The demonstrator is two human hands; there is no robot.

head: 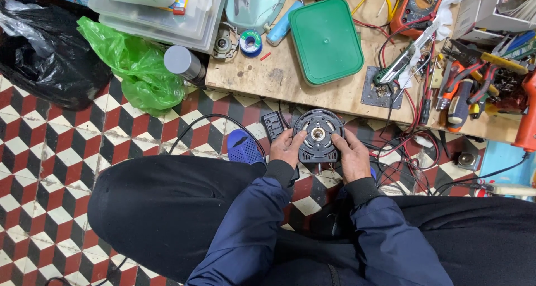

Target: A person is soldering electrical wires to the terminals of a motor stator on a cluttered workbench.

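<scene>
Item: round black motor housing (318, 135), held above lap over chequered floor (50, 168), just short of low wooden bench (279, 76). L hand (288, 148) & R hand (353, 155) clamped on its rim, thumbs on face. Status: out of appliance, brass hub exposed, wires attached; judged mid-job. Underside hidden. Far: green lid (325, 40), multimeter (419, 4), pliers (469, 79) – tangled, hard to sort

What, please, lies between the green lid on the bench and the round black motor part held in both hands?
In the head view, bare wooden bench lies between the green lid and the round black motor part.
</scene>
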